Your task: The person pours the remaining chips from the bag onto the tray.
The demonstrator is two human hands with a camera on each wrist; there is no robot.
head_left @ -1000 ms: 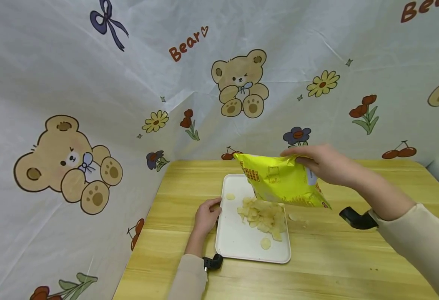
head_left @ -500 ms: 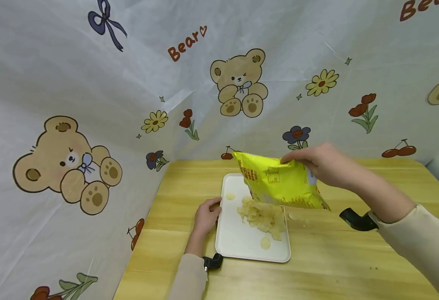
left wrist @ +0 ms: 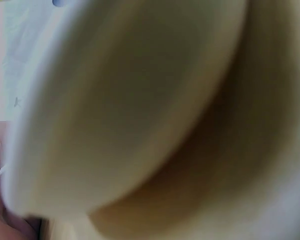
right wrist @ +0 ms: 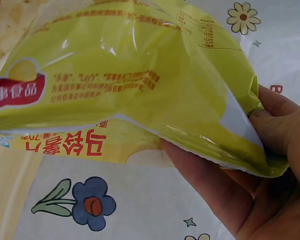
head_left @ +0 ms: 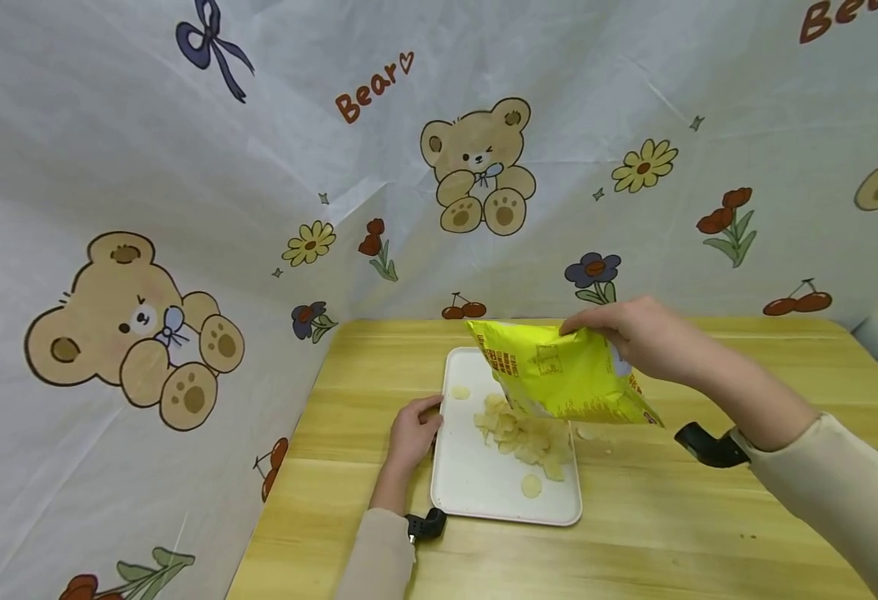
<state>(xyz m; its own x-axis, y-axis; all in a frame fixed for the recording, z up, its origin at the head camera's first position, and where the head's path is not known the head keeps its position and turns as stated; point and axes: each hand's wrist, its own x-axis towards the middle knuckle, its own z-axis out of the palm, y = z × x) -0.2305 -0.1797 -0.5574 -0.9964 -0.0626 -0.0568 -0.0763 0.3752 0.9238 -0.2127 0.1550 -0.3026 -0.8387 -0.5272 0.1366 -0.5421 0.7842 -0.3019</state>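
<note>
Right fingers (head_left: pixel 593 317) gripping yellow bag (head_left: pixel 559 375), chips (head_left: pixel 523 439) on white tray (head_left: pixel 472 487), left fingers (head_left: pixel 428 402) at its side

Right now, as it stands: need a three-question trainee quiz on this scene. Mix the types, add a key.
1. Which hand grips the yellow printed plastic bag?
2. True or false: the left hand is at the left edge of the white rectangular tray with rounded corners.
3. Where does the heap of thin pale-yellow chips lie?
A) on top of the bag
B) on the tray
C) in the left hand

Key:
1. The right hand
2. True
3. B
</note>
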